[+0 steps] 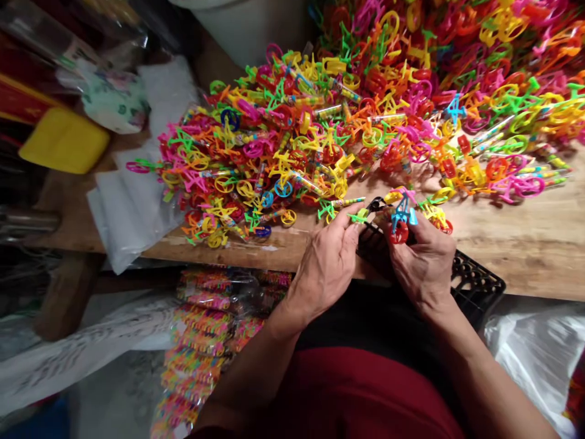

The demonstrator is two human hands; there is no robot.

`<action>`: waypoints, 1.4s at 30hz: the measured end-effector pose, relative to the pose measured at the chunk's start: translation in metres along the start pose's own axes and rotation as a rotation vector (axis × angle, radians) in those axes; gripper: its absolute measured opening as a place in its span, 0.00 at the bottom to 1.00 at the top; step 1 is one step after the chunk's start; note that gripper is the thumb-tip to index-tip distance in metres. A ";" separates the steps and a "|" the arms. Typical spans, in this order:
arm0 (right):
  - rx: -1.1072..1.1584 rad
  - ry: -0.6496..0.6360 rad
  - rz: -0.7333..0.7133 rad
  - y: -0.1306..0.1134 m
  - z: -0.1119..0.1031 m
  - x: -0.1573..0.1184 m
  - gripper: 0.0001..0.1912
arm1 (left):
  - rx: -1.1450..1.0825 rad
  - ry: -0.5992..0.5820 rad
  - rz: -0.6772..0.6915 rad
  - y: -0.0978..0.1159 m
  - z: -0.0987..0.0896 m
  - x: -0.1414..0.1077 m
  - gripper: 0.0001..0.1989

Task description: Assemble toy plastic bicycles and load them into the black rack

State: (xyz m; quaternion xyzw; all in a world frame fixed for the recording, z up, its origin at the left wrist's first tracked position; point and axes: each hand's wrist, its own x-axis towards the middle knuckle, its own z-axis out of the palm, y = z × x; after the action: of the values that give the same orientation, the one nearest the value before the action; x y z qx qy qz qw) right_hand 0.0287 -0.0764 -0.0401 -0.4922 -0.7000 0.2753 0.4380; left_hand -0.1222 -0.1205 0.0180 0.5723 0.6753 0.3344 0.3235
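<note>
The left hand (329, 259) is curling nearly closed, pinching a small bright-green plastic piece (359, 215) between thumb and fingertips. The right hand (425, 259) is bending its fingers around a cluster of blue and red plastic toys (401, 214). Both hands are partly covering a black plastic lattice basket (483, 281) at the near edge of a pale wooden table (530, 244), where a multicoloured heap of plastic toys (274, 146) is spreading beyond them

No legible text; blurred dark marks (109, 341) on the white sack (27, 381), lower left of the hands (326, 265), cannot be read.
</note>
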 end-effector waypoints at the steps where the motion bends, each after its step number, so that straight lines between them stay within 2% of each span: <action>1: 0.009 -0.002 0.029 0.000 0.002 0.002 0.09 | 0.007 0.002 0.003 0.001 0.000 0.000 0.18; 7: 0.057 0.116 0.125 0.002 0.001 0.014 0.08 | 0.078 0.008 -0.034 0.005 0.001 0.003 0.19; 14: 0.081 0.046 0.120 0.007 0.015 0.025 0.07 | 0.048 0.002 -0.004 0.007 0.002 0.005 0.20; 20: -0.118 0.079 0.008 0.012 0.020 0.027 0.08 | 0.083 0.020 -0.017 0.006 0.003 0.004 0.20; 26: -0.242 0.045 -0.151 0.015 0.024 0.023 0.08 | 0.067 0.052 -0.037 0.002 0.006 0.002 0.22; 30: -0.257 0.071 -0.177 0.018 0.028 0.023 0.08 | -0.016 0.051 0.001 0.001 0.006 0.000 0.24; 36: -0.224 0.049 -0.150 0.017 0.031 0.023 0.08 | -0.064 -0.043 -0.094 0.004 -0.007 0.004 0.22; 39: -0.250 0.059 -0.146 0.016 0.031 0.021 0.09 | -0.076 -0.095 -0.068 0.005 -0.012 0.007 0.21; 42: -0.253 0.075 -0.173 0.016 0.034 0.021 0.10 | -0.196 -0.083 -0.023 0.006 -0.014 0.015 0.29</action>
State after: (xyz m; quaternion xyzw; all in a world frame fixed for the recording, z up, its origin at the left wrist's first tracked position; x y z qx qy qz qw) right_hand 0.0028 -0.0498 -0.0619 -0.4911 -0.7522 0.1276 0.4204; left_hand -0.1323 -0.1062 0.0298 0.5436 0.6319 0.3711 0.4093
